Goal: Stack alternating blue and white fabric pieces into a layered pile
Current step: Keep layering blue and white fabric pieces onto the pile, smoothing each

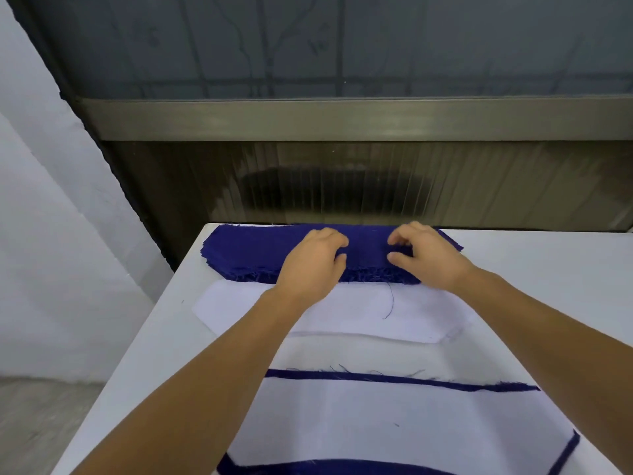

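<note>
White table, you're at its near edge looking down. Far left to centre: stack of dark blue frayed-edge fabric pieces sits along the table's far edge. Your left hand is on the stack's middle, fingers curled down onto the top blue layer, thumb tucked toward the frayed near edge; looks like a pinch on the top piece, but the fingertips are partly hidden. Your right hand is just beside it on the same stack, fingers curled, thumb out toward the left hand, grip pinching the blue cloth between thumb and fingers. Nearer you, just beside the blue stack: flat white fabric piece with angled corners, a loose dark thread lying on it. Closest to you: layered pile of white and blue pieces, white on top, blue edges showing around it.
</note>
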A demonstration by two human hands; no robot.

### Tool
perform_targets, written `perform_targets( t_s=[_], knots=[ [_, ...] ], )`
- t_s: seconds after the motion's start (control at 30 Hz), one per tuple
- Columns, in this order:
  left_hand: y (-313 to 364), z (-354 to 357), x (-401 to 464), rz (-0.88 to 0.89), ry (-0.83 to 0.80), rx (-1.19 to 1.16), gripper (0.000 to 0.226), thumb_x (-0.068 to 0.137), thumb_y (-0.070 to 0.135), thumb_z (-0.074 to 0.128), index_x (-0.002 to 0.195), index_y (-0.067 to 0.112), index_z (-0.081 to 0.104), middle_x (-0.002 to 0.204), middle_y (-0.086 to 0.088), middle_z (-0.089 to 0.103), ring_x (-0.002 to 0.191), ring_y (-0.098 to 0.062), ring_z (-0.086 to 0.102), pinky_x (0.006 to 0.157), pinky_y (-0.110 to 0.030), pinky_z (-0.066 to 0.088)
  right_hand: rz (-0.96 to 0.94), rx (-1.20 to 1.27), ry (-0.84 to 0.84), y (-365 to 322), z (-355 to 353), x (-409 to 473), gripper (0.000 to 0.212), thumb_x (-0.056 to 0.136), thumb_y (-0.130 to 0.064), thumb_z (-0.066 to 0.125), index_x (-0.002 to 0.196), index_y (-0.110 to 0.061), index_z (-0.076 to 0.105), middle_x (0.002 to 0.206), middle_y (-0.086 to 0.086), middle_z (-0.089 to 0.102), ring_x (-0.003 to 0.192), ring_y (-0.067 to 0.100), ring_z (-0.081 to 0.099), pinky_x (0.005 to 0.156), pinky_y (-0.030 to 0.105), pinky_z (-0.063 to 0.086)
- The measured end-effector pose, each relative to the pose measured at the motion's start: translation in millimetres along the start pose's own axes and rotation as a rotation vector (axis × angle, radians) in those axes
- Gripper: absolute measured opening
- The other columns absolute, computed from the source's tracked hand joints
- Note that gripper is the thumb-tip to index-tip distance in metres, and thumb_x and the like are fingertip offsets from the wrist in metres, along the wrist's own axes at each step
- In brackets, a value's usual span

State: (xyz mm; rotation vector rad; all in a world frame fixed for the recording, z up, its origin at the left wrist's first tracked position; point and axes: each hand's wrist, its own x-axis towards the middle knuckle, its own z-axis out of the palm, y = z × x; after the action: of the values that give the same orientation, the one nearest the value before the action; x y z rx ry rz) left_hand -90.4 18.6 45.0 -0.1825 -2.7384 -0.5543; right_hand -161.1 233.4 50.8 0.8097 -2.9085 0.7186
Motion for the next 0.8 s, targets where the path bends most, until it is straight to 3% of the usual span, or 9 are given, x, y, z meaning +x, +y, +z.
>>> perform_targets(
  t_s=[0.07,0.2,0.4,0.53,0.67,0.8],
  knots=[
    [-5,7,11,-0.029,-0.101,-0.002,0.030,0.094,0.026,0.055,0.124,0.021,0.057,0.122,0.005,0.058,0.108,-0.012,0.052,0.086,-0.025,0.046,0.047,0.030,-0.090,6,6,7,0.013,0.089,-0.027,0.065,0.101,-0.026,0.059,0.102,-0.009,0.051,0.097,0.012,0.051,0.082,0.024,0.044],
    [-10,15,23,-0.044,-0.166,0.023,0.033,0.089,0.036,0.062,0.119,0.023,0.060,0.115,0.006,0.058,0.102,-0.012,0.052,0.084,-0.027,0.047,0.036,0.097,-0.076,16,11,14,0.008,0.090,-0.025,0.064,0.085,-0.029,0.059,0.091,-0.012,0.050,0.087,0.011,0.052,0.073,0.020,0.041],
    [-7,17,32,-0.111,-0.211,-0.029,0.041,0.081,0.048,0.069,0.113,0.025,0.061,0.108,0.008,0.055,0.097,-0.011,0.051,0.086,-0.032,0.049,-0.005,-0.023,-0.105,18,15,23,0.005,0.094,-0.031,0.057,0.089,-0.030,0.056,0.094,-0.011,0.050,0.084,0.008,0.050,0.068,0.014,0.036],
    [-7,19,32,-0.109,-0.211,-0.054,0.035,0.082,0.044,0.070,0.112,0.028,0.060,0.108,0.009,0.054,0.101,-0.011,0.050,0.091,-0.034,0.045,-0.042,0.014,-0.132,23,11,19,0.009,0.090,-0.035,0.062,0.092,-0.030,0.055,0.094,-0.012,0.051,0.087,0.008,0.051,0.072,0.019,0.043],
    [-8,20,33,-0.112,-0.222,-0.080,0.034,0.082,0.047,0.068,0.110,0.030,0.060,0.108,0.010,0.053,0.102,-0.011,0.048,0.092,-0.032,0.042,-0.048,-0.064,-0.161,18,12,27,0.006,0.095,-0.031,0.054,0.090,-0.030,0.054,0.094,-0.010,0.051,0.090,0.008,0.048,0.074,0.020,0.039],
    [-7,18,35,-0.129,-0.255,-0.095,0.041,0.079,0.055,0.067,0.110,0.030,0.060,0.108,0.010,0.053,0.101,-0.012,0.047,0.090,-0.033,0.044,0.026,-0.071,-0.234,16,5,39,0.024,0.099,-0.036,0.044,0.089,-0.021,0.058,0.093,-0.003,0.059,0.085,0.013,0.054,0.074,0.028,0.046]
  ],
)
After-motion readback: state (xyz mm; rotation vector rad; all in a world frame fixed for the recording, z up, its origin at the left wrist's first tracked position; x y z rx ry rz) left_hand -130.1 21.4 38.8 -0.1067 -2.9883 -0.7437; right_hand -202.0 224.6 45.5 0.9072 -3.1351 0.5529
